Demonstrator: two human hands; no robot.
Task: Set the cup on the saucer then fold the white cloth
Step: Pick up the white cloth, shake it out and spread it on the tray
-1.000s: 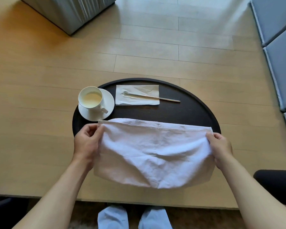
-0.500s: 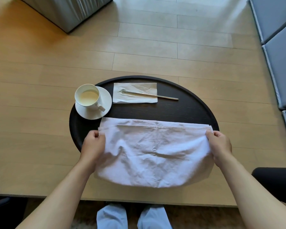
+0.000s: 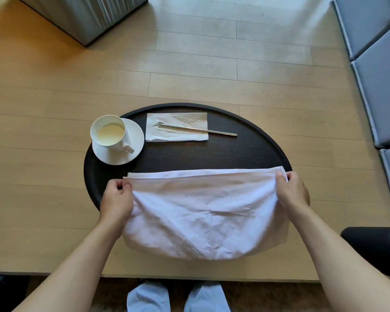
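Head view, left to right: cup (image 3: 110, 135) already on saucer (image 3: 131, 155), at tray's (image 3: 245, 152) left, clear of the folding. Left hand (image 3: 116, 200) and right hand (image 3: 294, 193) each pinching an upper corner of cloth (image 3: 203, 215), taut for an even fold, the rest sagging over the bench (image 3: 43, 199) edge.

both hands pinch the white cloth (image 3: 203, 212) over the tray (image 3: 245, 152).

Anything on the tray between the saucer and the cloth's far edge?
Head view: nothing. Only bare dark tray separates the saucer from the far edge of the white cloth; the napkin and the metal stick sit farther back.
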